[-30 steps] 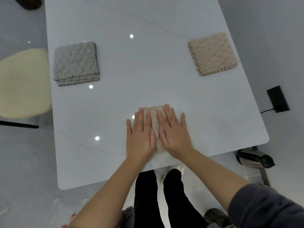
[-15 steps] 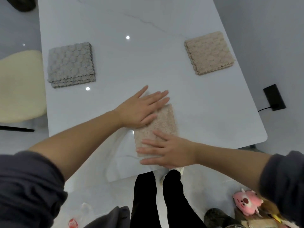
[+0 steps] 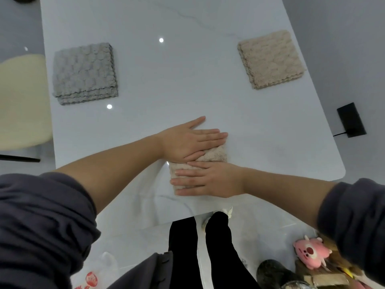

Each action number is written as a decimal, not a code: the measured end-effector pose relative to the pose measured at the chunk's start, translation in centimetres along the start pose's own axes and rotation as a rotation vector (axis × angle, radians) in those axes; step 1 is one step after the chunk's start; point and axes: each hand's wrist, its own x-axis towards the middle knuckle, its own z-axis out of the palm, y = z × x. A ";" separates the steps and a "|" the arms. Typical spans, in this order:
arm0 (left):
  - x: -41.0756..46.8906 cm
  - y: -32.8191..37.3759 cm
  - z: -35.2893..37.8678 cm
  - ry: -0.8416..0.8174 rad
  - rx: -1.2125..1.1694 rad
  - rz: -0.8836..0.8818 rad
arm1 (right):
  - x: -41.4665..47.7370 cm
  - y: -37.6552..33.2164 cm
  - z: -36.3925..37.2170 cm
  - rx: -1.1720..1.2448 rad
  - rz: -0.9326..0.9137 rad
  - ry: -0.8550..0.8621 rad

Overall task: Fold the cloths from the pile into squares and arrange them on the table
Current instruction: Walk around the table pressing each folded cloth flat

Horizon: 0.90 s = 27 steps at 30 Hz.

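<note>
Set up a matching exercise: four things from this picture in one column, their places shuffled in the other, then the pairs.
1. grey cloth stack
2. beige cloth stack
3. single beige cloth
4. pink plush toy

A. off the table, lower right
B. far right of the table
C. pressed under the left hand and right hand, near edge
D. far left of the table

Pairs: 1-D, 2-B, 3-C, 4-A.

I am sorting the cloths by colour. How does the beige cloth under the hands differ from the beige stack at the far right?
The beige cloth lies near the table front edge; the beige stack sits far right. The left hand and right hand press the beige cloth flat; nothing touches the beige stack. The beige stack shows several scalloped layers; the beige cloth's edges are mostly hidden. Both are bumpy beige fabric.
</note>
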 end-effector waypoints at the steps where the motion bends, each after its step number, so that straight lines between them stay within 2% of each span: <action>1: 0.0 0.1 0.1 0.002 0.003 0.005 | 0.0 0.2 0.0 0.018 0.001 0.002; 6: 0.1 0.1 0.0 -0.002 0.003 -0.014 | 0.1 -0.1 0.2 0.009 0.011 0.002; 9: -0.4 0.6 -0.2 0.025 0.025 -0.101 | 0.2 -0.8 -0.3 0.045 0.064 0.043; 12: -2.2 2.1 -0.7 0.152 0.015 -0.355 | -0.8 -2.2 -1.8 0.095 0.221 0.105; 15: -4.3 5.4 -1.0 0.289 -0.020 -0.642 | -2.4 -3.1 -2.8 0.080 0.540 0.178; 17: -4.6 8.4 -0.7 0.336 -0.032 -0.749 | -2.4 -3.2 -3.0 0.082 0.783 0.202; 19: -3.7 10.8 0.1 0.331 -0.045 -0.783 | -1.2 -3.2 -2.9 0.106 0.925 0.193; 24: -1.5 12.0 2.7 0.259 -0.088 -0.937 | 0.8 -2.5 -0.8 0.145 1.001 0.102; 27: -1.3 12.0 2.7 0.270 -0.089 -0.974 | 0.6 -2.4 -0.5 0.140 0.991 0.110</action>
